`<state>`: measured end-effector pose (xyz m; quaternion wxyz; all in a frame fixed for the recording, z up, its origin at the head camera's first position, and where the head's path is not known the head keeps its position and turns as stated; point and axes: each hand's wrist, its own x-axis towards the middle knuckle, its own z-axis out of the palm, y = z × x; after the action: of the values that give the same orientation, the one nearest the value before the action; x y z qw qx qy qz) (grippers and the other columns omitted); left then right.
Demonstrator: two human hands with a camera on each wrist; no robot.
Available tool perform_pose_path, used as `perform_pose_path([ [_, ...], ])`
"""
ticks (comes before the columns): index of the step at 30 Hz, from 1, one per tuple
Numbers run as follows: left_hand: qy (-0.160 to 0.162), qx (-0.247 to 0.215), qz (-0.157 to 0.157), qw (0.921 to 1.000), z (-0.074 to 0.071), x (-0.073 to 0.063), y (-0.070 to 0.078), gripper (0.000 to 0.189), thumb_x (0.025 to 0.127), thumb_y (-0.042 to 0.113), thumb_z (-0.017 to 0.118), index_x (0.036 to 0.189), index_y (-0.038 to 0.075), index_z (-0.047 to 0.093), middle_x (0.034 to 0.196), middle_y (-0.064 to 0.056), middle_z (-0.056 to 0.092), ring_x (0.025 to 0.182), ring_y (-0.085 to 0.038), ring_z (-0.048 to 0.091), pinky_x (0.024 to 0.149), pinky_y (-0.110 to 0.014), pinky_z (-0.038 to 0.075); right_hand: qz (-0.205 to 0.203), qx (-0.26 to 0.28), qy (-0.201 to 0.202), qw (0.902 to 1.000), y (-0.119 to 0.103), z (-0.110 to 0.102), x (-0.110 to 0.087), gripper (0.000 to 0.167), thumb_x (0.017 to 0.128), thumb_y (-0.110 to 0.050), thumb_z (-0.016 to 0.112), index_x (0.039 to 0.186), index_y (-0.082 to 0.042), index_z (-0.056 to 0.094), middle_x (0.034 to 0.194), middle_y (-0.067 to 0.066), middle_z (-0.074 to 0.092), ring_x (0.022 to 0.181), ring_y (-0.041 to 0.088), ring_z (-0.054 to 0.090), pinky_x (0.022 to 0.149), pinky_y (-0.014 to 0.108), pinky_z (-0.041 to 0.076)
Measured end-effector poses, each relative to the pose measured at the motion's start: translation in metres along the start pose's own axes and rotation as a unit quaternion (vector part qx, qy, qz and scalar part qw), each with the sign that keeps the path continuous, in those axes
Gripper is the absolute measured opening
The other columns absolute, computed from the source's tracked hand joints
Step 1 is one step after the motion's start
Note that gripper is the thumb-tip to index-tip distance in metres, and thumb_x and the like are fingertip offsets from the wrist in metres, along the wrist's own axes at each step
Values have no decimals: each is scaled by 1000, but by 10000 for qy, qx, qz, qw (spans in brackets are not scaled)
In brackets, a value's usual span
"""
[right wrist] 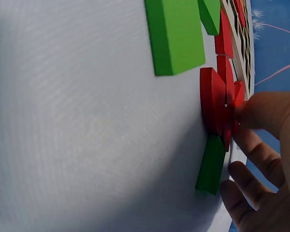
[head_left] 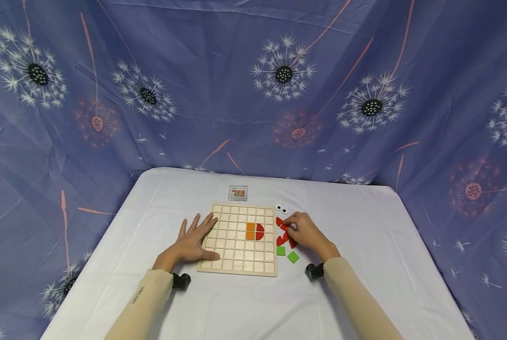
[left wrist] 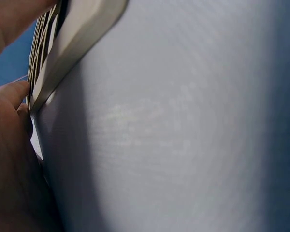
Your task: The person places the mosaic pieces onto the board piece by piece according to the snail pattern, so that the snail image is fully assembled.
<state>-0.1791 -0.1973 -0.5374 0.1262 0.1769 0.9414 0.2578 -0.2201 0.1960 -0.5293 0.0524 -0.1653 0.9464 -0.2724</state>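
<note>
My left hand (head_left: 190, 244) rests on the left edge of a wooden grid board (head_left: 232, 252), fingers spread and thumb near the front corner. On the board sit two orange squares (head_left: 250, 227) beside two red quarter-circles (head_left: 259, 228) forming a half disc. To the right of the board, my right hand (head_left: 305, 230) pinches a red piece (head_left: 284, 227) between thumb and index finger, among several loose red pieces (head_left: 281, 241). In the right wrist view, a dark green block (right wrist: 210, 166) lies below the red pieces, close to the curled fingers.
Two green squares (head_left: 281, 250) lie near the board's right edge, in front of the red pieces. Two eye discs (head_left: 281, 209) lie behind them. Beyond the board is a small picture card (head_left: 238, 193) with a grid. A patterned blue cloth (head_left: 219, 118) hangs behind the white table (head_left: 347, 208).
</note>
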Motion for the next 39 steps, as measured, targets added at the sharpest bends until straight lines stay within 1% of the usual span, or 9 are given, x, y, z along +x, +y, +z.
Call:
perform_pose_path([
  [4,-4,-40,7,10000,-1,0,1,120,72,61,84,166,16,23,174,-9,11,159,-47,-1,120,-71,-14,45,-11,58,10000,1,0,-1,28,93,-4,64,117,-7,77,117,11,69,120,34,56,108,51,47],
  [6,15,-58,35,10000,-1,0,2,120,72,61,84,165,15,24,174,-10,12,158,-48,0,120,-72,-13,84,2,77,9999,2,0,-2,26,94,-7,65,117,-7,77,117,11,68,119,34,56,108,51,47],
  [11,-9,-22,6,10000,-1,1,3,120,72,61,84,166,16,24,174,-8,12,159,-47,0,121,-71,-13,91,12,129,9999,4,0,-4,23,95,-16,70,115,-7,77,114,10,68,116,33,56,105,50,49],
  [17,28,-36,-10,10000,0,0,2,121,71,62,84,165,17,24,174,-8,12,159,-46,0,121,-71,-13,94,5,214,9997,9,-1,-7,22,94,-12,69,114,-7,77,113,9,69,118,33,57,108,51,47],
  [25,14,-13,-38,10000,1,0,0,121,71,63,83,166,17,24,175,-8,12,159,-46,0,120,-71,-13,104,97,95,9999,8,-2,-5,22,92,-12,71,113,-8,77,114,8,68,120,33,56,109,52,46],
  [30,43,-17,-5,10000,1,-1,1,121,71,62,84,165,14,25,174,-10,13,158,-48,1,120,-72,-12,88,-53,27,9999,5,-4,-1,23,91,-13,71,112,-6,78,110,8,69,115,33,59,105,50,49],
  [34,10,-4,-19,10000,1,-1,1,121,71,63,84,165,16,24,174,-8,12,159,-47,0,121,-71,-13,83,-126,-42,9999,5,-4,0,24,90,-13,71,111,-6,78,109,8,70,112,31,59,102,48,51],
  [39,33,-10,-8,10000,1,-1,0,121,71,63,83,165,16,24,174,-8,12,159,-47,0,120,-71,-13,110,-142,16,9998,3,-6,2,24,88,-13,72,110,-6,78,108,7,71,107,28,60,99,46,53],
])
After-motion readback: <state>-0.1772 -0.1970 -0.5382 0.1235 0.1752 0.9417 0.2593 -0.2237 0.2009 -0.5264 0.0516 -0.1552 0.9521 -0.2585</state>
